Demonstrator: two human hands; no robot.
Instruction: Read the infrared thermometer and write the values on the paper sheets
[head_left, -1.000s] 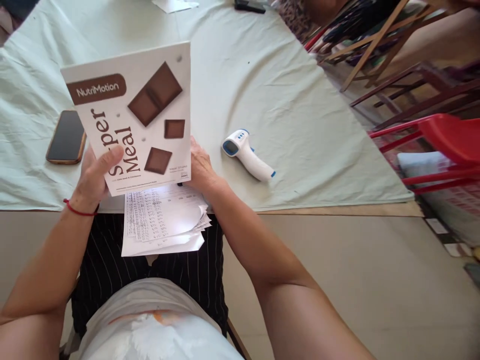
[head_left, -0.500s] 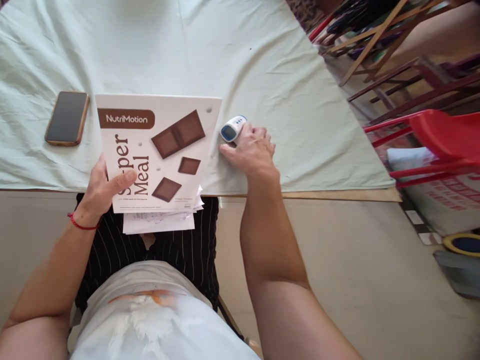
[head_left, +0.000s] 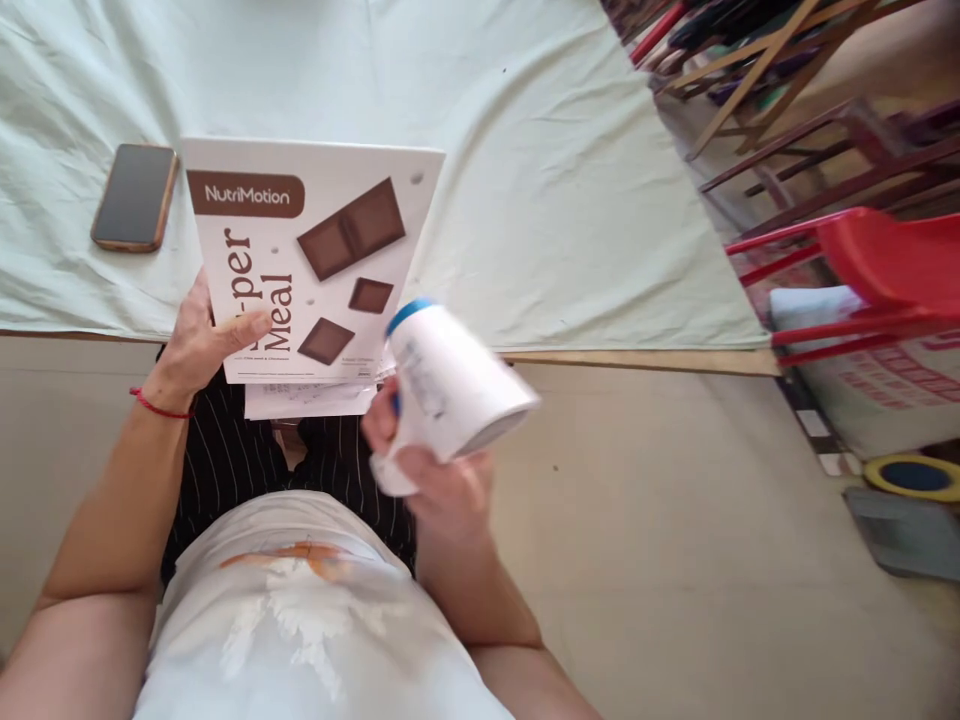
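My left hand (head_left: 199, 340) is closed on the left side of a white NutriMotion box (head_left: 330, 220), thumb over the printed front with its brown chocolate squares. White papers (head_left: 304, 400) with writing stick out below the box's lower edge. In my right hand (head_left: 442, 485) is a white and blue infrared thermometer (head_left: 450, 380), fingers wrapped round its handle. It is raised in front of the table edge, tilted and blurred by motion, close to the box's lower right corner. Whether it touches the box I cannot tell.
A phone (head_left: 135, 197) lies on the pale green tablecloth (head_left: 540, 200) left of the box. Wooden folding chairs (head_left: 795, 180) and a red chair (head_left: 892, 270) stand to the right, with a grey scale-like slab (head_left: 907, 535) on the floor.
My right hand has picked the thermometer up off the tablecloth and brought it back toward my body, turning it. The left hand still holds the box; the view has shifted slightly.
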